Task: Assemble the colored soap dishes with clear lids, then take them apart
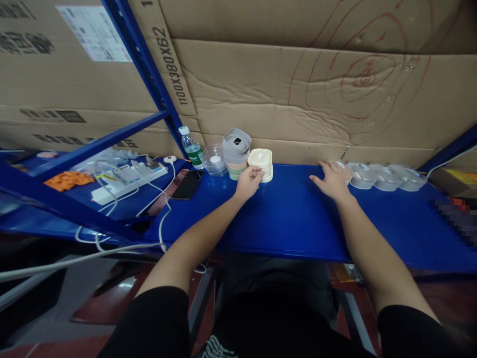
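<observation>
My left hand (249, 183) is closed, with its fingertips against the near left edge of a stack of cream-coloured square dishes or lids (262, 157). How much of the stack it grips is partly hidden by the fingers. Just behind it stands a nested pile of plastic bowls (236, 146), grey above, peach and green below. My right hand (333, 179) lies with thumb and fingers spread at the left end of a row of lidded clear containers (360, 176). Under its fingers a pinkish container (347, 174) shows only in part.
Left of the bowls are a clear round container (215, 160), a water bottle (191, 149) and a black phone (187, 184). A power strip (128, 183) with white cables lies beyond the blue upright. Cardboard (242, 94) backs the blue table (283, 214).
</observation>
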The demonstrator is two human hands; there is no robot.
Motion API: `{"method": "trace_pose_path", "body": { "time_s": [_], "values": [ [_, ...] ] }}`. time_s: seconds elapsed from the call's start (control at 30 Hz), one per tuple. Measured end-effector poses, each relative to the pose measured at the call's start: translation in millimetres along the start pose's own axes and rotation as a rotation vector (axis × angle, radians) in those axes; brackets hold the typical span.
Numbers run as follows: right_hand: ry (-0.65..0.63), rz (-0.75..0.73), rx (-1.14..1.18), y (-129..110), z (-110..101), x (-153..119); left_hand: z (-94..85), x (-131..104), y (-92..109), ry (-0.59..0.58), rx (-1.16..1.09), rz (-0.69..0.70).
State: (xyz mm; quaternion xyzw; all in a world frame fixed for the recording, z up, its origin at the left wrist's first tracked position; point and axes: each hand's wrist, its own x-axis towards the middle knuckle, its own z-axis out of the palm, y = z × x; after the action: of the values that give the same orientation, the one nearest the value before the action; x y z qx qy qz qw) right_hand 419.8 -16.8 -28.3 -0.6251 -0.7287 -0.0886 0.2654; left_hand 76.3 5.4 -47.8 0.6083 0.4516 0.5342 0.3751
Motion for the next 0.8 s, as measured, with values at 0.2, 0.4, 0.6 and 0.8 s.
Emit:
{"method": "trace_pose_path", "body": {
  "time_s": [0.2, 0.4, 0.6, 0.8],
  "values": [
    [-0.150, 0.244, -0.205, 17.3, 1.6, -5.4, 0.0, -2.7, -4.4, -0.065, 0.061, 0.074],
    [-0.074, 0.101, -0.073, -16.8, -7.0, -3.3, -2.1, -3.3, -9.2, -0.093, 0.185, 0.177],
    [-0.173, 0.094, -0.019, -49.1, -12.5, -10.4, -5.6, -10.2, -5.9, -0.178, 0.421, 0.328],
    [-0.356, -0.130, 0.255, -50.8, -2.3, -16.1, -11.8, -12.0, 1.8, -0.251, 0.538, 0.398]
  ]
}}
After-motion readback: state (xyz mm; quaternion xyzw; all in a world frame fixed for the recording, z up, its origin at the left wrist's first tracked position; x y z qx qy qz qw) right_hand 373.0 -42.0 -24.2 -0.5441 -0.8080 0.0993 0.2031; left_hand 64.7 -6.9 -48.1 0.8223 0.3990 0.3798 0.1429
